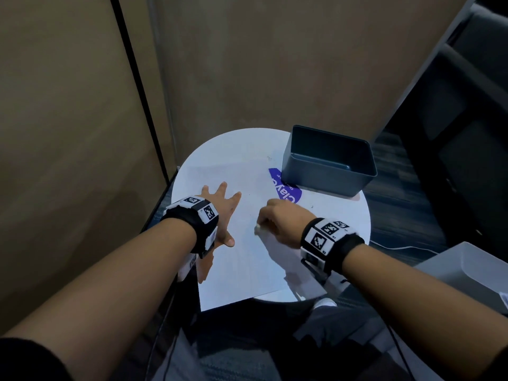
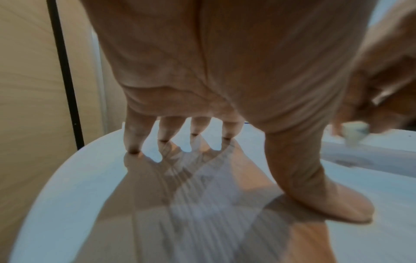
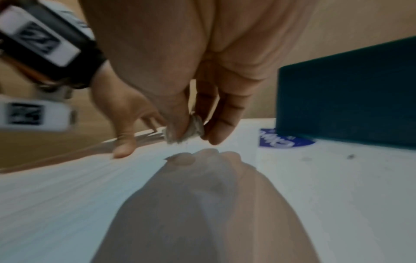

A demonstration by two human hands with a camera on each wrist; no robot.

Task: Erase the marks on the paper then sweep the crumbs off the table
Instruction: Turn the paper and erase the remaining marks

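Paper [image 1: 242,259] lies flat on our round tabletop [image 1: 341,215], under both hands: our left hand [image 1: 220,213] presses it with fingers spread; beside it, our right hand [image 1: 283,221] pinches an eraser [image 1: 257,229].

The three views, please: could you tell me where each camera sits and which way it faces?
Head: on the person's head, looking forward and down at the round table, paper, bin; both forearms and hands show.
Left wrist: looks along the left hand, its fingers spread, touching the paper.
Right wrist: looks along the right hand pinching the eraser; the left hand and bin show too.
Shared: both wrist views show the eraser and the paper.
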